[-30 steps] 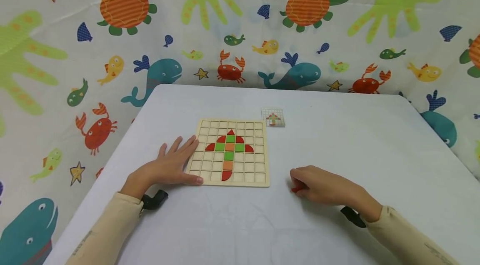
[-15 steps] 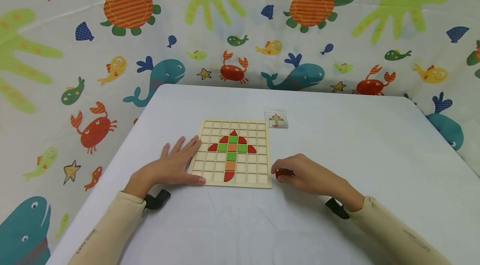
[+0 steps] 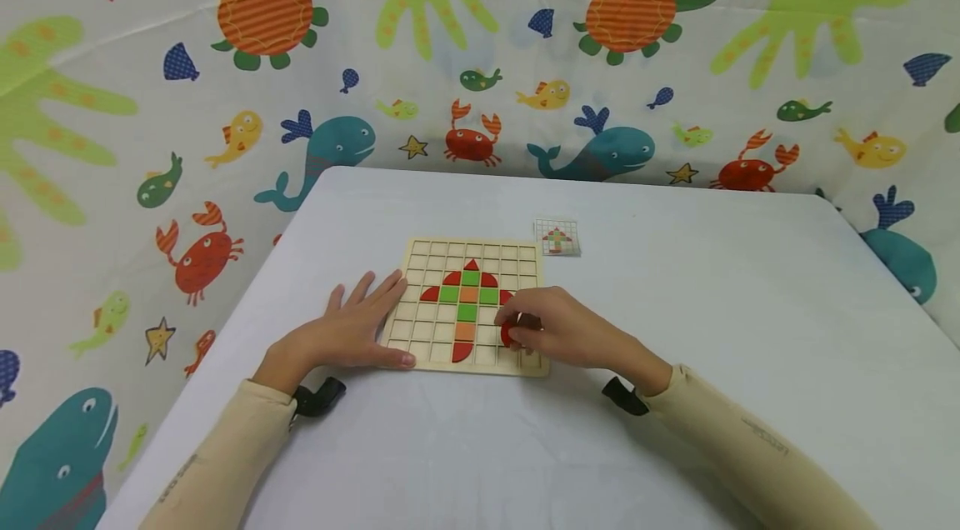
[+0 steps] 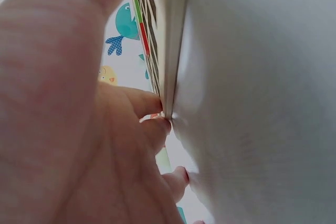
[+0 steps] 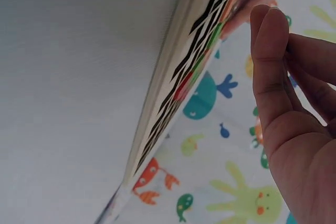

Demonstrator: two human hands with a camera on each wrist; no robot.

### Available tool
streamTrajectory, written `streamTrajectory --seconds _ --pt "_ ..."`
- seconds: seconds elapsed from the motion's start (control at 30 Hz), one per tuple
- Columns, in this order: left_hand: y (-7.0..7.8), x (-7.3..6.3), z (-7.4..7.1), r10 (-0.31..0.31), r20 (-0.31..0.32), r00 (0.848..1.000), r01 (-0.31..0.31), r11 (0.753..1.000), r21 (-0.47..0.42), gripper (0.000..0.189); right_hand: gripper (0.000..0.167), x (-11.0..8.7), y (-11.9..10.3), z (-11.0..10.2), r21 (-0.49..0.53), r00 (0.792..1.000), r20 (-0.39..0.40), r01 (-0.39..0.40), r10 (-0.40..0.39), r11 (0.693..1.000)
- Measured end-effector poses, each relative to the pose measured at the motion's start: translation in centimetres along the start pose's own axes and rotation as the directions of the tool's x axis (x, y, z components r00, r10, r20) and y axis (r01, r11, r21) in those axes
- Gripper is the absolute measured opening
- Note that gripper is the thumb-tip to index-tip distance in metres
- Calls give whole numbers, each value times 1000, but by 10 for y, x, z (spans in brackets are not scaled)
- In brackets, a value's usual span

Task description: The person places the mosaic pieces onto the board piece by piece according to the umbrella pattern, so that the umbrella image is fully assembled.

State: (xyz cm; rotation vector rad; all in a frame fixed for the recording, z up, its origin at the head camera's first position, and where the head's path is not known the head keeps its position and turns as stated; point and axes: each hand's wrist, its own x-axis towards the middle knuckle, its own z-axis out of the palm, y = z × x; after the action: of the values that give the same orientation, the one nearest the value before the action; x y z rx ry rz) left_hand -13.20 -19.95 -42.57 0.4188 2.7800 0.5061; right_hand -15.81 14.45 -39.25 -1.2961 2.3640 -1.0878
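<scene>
A square wooden grid board [image 3: 423,333] lies on the table, bearing an arrow-like pattern of red, green and orange tiles [image 3: 467,313]. Along the board's left edge rests my left hand [image 3: 348,337], fingers spread, thumb at the front left corner. In the left wrist view, fingertips of the left hand [image 4: 123,145] meet the board's side. Over the right part of the board, my right hand [image 3: 562,330] pinches a red tile with a rounded edge [image 3: 506,335] between thumb and fingers. The right wrist view has the right hand [image 5: 299,108] above the board, with the tile hidden.
A small card [image 3: 557,237] printed with a similar pattern lies just behind the board's back right corner. The white-covered table [image 3: 712,288] extends to both sides. Behind it hangs a curtain [image 3: 420,88] with sea animals.
My right hand has moved left with the red tile, from the table to over the board's right part. The left hand stays at the board's left edge.
</scene>
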Motion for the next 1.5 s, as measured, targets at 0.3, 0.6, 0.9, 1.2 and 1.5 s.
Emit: streamTrajectory --seconds 0.3,0.6,0.9,1.2,1.5 --pt "0 2 0 5 11 1000 -5 1000 15 127 16 30 -8 14 -55 998 4 61 -61 997" --pt "1 4 2 10 17 1000 -10 1000 1 127 16 59 -9 26 -102 990 100 112 -101 988" --pt "3 2 -2 8 14 1000 -8 1000 -4 128 10 77 -14 35 -171 980 188 100 -67 980" --pt "1 1 -3 12 13 1000 -12 1000 -8 127 9 86 -19 43 -219 975 205 133 -88 967" --pt "1 0 -5 3 17 1000 -3 1000 -11 128 7 85 -21 49 -313 959 260 197 -116 929"
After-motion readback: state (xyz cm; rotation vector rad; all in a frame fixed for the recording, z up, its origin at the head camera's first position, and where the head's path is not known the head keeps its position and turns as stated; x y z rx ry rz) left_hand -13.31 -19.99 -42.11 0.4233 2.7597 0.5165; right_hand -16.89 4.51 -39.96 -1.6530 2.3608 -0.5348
